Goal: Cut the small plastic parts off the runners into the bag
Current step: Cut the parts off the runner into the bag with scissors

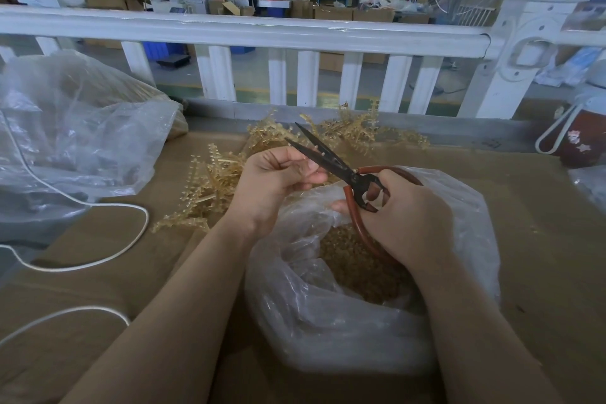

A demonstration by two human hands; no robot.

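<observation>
Just above centre frame, the left hand (pixel 278 174) pinches a short amber plastic runner piece (pixel 319 150) between curled fingers and thumb; most of it is hidden inside the hand, and only a small tip shows between the blades. Those blades belong to the dark steel scissors with reddish-brown looped handles (pixel 331 159), which the right hand (pixel 403 216) grips through the loops, blades parted and pointing toward the upper left. Directly below both hands, in the lower centre, the clear plastic bag (pixel 344 321) stands with its mouth wide, already holding a mound of small amber cut parts (pixel 357 259).

This looks like the middle of a snip: the runner is offered to the parted blades over the bag. The next move calls for closing the blades right at the part's gate, with the piece kept above the bag mouth so the part drops in.

Behind the hands, a heap of amber branching runners (pixel 210 187) lies on the brown cardboard surface (pixel 541 207). At the left is a large crumpled clear bag (pixel 75 128) and a white cord (pixel 98 259); at the right edge, a dark red mug with flower marks (pixel 580 141). No brand, label or legible writing is visible.
</observation>
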